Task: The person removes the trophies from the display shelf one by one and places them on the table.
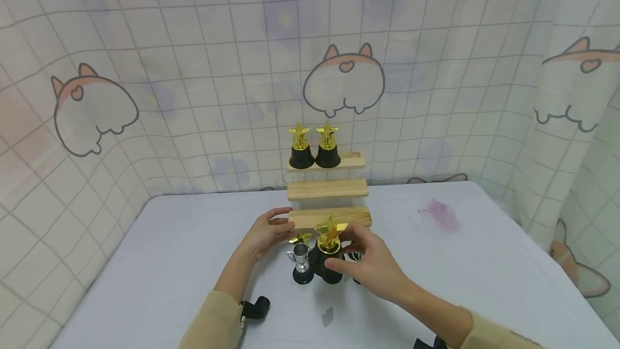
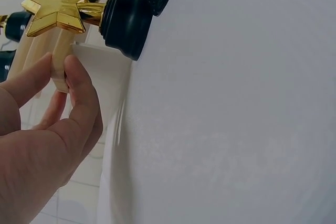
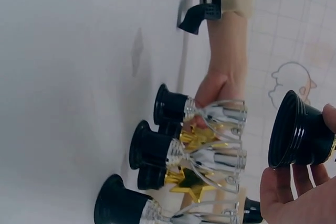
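Holding one gold star trophy (image 1: pixel 329 246), the right hand (image 1: pixel 373 265) has its grip round the black base, thumb on one side and fingers on the other. The trophy stands upright in that grip, long axis near vertical, star at the top and the hollow underside of the base toward the desk (image 1: pixel 416 295); it is in the air, in front of the lowest wooden step (image 1: pixel 310 221). The left hand (image 1: pixel 268 233) pinches that step's left end, its grip narrow. Two more star trophies (image 1: pixel 300 147) (image 1: pixel 328 147) stand side by side on the top step (image 1: pixel 352 161), stars up; between it and the lowest is one middle step (image 1: pixel 329 190), making three. On the desk stand three silver cups (image 3: pixel 181 107) (image 3: pixel 178 151) (image 3: pixel 149 211), mouths up, and behind them two other gold stars (image 3: pixel 198 137) (image 3: pixel 191 183), upright on black bases. That makes five star trophies in all.
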`<state>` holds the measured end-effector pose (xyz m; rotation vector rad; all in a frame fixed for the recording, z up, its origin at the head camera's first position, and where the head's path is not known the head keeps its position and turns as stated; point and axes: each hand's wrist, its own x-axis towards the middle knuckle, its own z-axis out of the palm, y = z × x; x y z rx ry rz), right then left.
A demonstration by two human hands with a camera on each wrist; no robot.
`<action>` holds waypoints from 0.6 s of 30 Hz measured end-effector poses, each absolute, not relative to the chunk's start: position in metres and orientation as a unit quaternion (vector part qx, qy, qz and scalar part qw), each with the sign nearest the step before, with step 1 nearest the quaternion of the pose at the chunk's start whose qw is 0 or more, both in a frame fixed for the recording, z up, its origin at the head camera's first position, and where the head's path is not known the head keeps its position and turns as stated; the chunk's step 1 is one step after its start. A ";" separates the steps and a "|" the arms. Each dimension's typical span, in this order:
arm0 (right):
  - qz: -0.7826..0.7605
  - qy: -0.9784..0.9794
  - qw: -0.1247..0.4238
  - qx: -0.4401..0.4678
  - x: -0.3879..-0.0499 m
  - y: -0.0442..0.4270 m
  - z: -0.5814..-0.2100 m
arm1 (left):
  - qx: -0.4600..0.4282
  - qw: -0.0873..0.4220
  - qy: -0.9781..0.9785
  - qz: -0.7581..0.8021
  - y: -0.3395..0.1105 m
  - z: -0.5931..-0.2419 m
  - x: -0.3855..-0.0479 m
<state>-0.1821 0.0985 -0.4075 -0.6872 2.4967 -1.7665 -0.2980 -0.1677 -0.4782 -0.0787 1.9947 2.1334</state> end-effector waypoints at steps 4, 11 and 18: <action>-0.567 0.791 0.014 -0.227 -0.176 0.094 -0.411 | -0.027 0.110 0.677 0.727 -0.168 -0.477 -0.297; -0.574 0.783 0.029 -0.238 -0.167 0.087 -0.422 | -0.023 0.113 0.677 0.727 -0.169 -0.479 -0.299; -0.581 0.772 0.063 -0.248 -0.163 0.082 -0.431 | -0.023 0.112 0.670 0.733 -0.169 -0.479 -0.298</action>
